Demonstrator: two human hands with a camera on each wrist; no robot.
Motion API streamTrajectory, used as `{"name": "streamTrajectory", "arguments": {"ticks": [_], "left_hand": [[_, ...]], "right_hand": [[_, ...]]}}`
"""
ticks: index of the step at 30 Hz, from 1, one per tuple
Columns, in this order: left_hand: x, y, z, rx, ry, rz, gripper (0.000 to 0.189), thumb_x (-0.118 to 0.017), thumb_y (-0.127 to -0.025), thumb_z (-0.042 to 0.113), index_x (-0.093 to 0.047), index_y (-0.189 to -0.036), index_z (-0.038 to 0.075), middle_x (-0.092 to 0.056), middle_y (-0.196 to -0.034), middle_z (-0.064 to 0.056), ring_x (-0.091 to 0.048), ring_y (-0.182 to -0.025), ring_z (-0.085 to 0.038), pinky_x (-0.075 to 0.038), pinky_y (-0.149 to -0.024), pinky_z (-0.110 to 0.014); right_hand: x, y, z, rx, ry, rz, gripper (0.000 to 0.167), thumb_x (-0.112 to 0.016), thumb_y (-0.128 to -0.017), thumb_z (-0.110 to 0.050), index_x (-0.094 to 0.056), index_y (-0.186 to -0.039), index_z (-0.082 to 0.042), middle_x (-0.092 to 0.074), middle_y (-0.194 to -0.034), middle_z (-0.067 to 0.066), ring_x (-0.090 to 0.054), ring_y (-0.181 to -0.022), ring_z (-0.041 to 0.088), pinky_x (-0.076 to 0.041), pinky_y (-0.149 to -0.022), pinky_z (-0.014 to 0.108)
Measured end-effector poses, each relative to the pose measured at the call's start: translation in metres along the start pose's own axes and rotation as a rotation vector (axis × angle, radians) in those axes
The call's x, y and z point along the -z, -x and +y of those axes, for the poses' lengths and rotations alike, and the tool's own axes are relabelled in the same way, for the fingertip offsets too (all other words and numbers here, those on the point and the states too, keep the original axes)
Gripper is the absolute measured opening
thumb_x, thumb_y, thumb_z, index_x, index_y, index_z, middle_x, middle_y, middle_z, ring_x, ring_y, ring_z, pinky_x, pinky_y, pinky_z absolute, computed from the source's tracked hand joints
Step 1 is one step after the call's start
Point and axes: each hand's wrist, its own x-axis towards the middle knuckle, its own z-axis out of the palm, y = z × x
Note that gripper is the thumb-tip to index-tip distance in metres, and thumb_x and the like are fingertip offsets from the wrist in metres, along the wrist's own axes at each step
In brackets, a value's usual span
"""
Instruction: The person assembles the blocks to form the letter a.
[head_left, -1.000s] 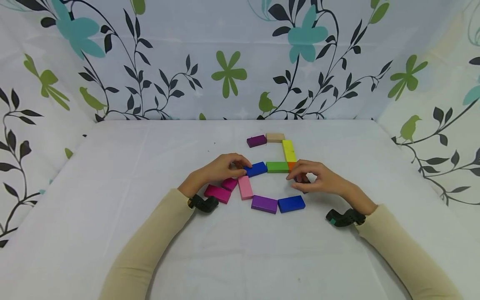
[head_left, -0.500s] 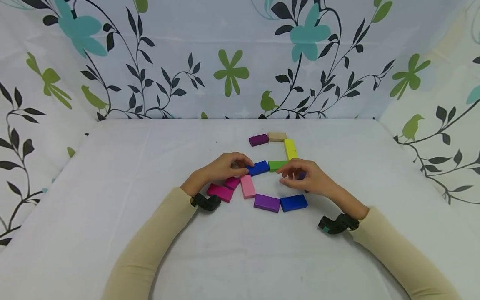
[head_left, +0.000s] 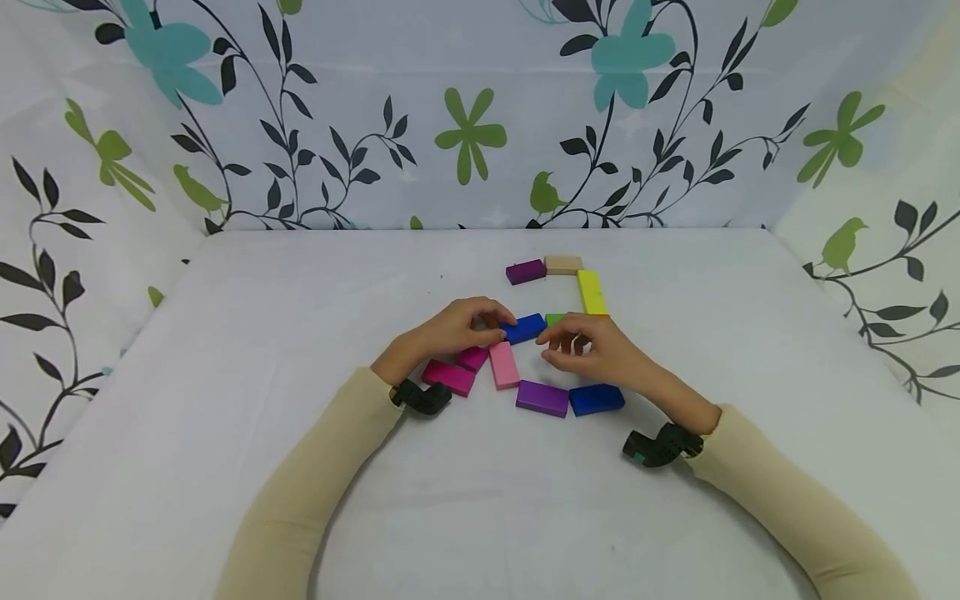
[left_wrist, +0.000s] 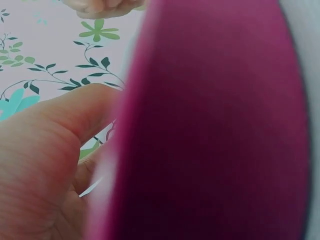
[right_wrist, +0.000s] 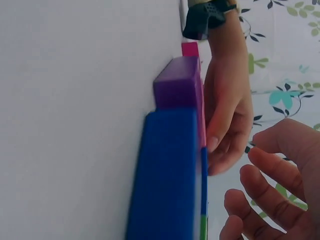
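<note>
At the left end of a blue block [head_left: 527, 328], the thumb and fingertips of my left hand [head_left: 465, 325] pinch it. To the right, my right hand [head_left: 603, 354] hovers with loosely curled fingers over the green block [head_left: 554, 319], hiding most of it. Nothing sits between its fingers [right_wrist: 265, 195] in the right wrist view. Below the left hand stand a pink block [head_left: 504, 366] and two magenta blocks [head_left: 447, 377]. A purple block [head_left: 542, 399] and another blue block [head_left: 597, 399] form the lower row. A blurred magenta block [left_wrist: 215, 120] fills much of the left wrist view.
Toward the back lie a dark purple block [head_left: 526, 272], a tan block [head_left: 563, 265] and a yellow block [head_left: 592, 292]. A sliver of orange shows beneath the yellow one. All rest on a white-covered table [head_left: 360, 517], before a leaf-patterned cloth [head_left: 345, 100].
My right hand has moved left from beside the orange block to over the green block. The left hand stays at the blue block. The head view has shifted slightly.
</note>
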Motion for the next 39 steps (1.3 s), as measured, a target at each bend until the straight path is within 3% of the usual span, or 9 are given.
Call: {"name": "streamTrajectory", "arguments": {"ticks": [12,26,31,39], "left_hand": [[-0.001,0.001,-0.003,-0.006,0.009,-0.008,0.031,-0.061,-0.095,0.011,-0.061,-0.124,0.002,-0.063,-0.120,-0.010,-0.057,-0.106,-0.022,-0.046,-0.092,-0.031],[0.001,0.005,-0.007,-0.037,-0.009,0.008,0.028,-0.060,-0.095,0.007,-0.063,-0.122,0.002,-0.064,-0.120,-0.011,-0.058,-0.104,-0.021,-0.047,-0.089,-0.030],[-0.001,0.004,-0.006,-0.052,0.009,0.004,0.029,-0.060,-0.095,0.007,-0.062,-0.123,0.001,-0.064,-0.122,-0.011,-0.058,-0.107,-0.021,-0.047,-0.092,-0.029],[0.000,0.001,-0.006,-0.056,0.010,0.007,0.029,-0.059,-0.096,0.008,-0.062,-0.124,0.002,-0.064,-0.122,-0.010,-0.057,-0.108,-0.019,-0.046,-0.093,-0.028]], "right_hand": [[-0.024,-0.012,-0.019,-0.129,-0.044,-0.015,0.017,-0.070,-0.088,-0.006,-0.069,-0.105,-0.003,-0.061,-0.083,0.001,-0.055,-0.076,0.017,-0.050,-0.065,0.023],[-0.049,-0.031,-0.026,-0.151,-0.033,-0.050,0.018,-0.073,-0.086,-0.008,-0.072,-0.102,0.000,-0.062,-0.079,0.002,-0.055,-0.071,0.014,-0.049,-0.063,0.022],[-0.053,-0.033,-0.025,-0.207,-0.018,-0.070,0.022,-0.073,-0.087,-0.011,-0.071,-0.105,0.002,-0.057,-0.074,0.000,-0.052,-0.067,0.013,-0.044,-0.058,0.020],[-0.058,-0.036,-0.027,-0.239,0.014,-0.029,0.024,-0.073,-0.087,-0.012,-0.071,-0.106,0.004,-0.055,-0.071,-0.001,-0.051,-0.064,0.012,-0.045,-0.058,0.018]]}}
